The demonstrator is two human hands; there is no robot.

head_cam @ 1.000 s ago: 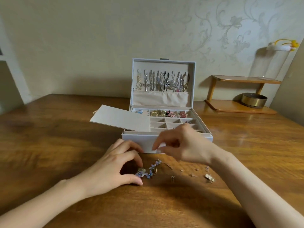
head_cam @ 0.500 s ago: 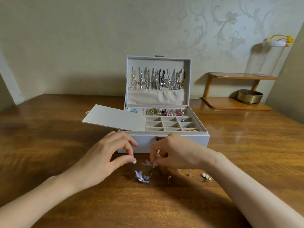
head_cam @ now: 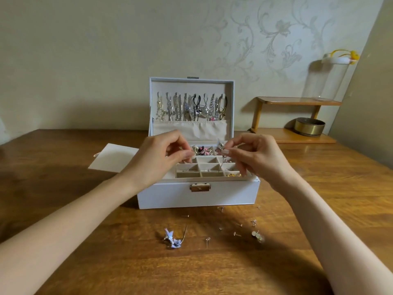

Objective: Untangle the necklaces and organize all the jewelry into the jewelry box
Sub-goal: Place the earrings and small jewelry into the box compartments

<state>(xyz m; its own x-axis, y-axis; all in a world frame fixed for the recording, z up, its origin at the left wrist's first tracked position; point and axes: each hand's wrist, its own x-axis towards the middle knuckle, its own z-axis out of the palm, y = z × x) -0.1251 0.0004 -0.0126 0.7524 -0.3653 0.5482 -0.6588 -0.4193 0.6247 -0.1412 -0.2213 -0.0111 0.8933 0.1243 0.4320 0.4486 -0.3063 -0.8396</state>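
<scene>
The white jewelry box (head_cam: 197, 195) stands open mid-table, with several necklaces (head_cam: 191, 107) hung inside its lid and a grid of small compartments (head_cam: 207, 167) below. Both hands hover above that grid. My right hand (head_cam: 253, 156) pinches a blue flower earring (head_cam: 221, 145) whose thin hook dangles down. My left hand (head_cam: 161, 158) has its fingertips pinched together close by; what they hold is too small to see. A second blue flower earring (head_cam: 173, 239) lies on the table in front of the box.
Several small studs and earring backs (head_cam: 236, 226) are scattered on the wooden table (head_cam: 85, 241) right of the flower earring. A beige insert panel (head_cam: 112, 157) sticks out of the box's left side. A wooden shelf with a brass dish (head_cam: 309, 127) stands back right.
Both hands rose from the tabletop to above the box compartments. My right hand lifted one blue flower earring away; the other stayed on the table.
</scene>
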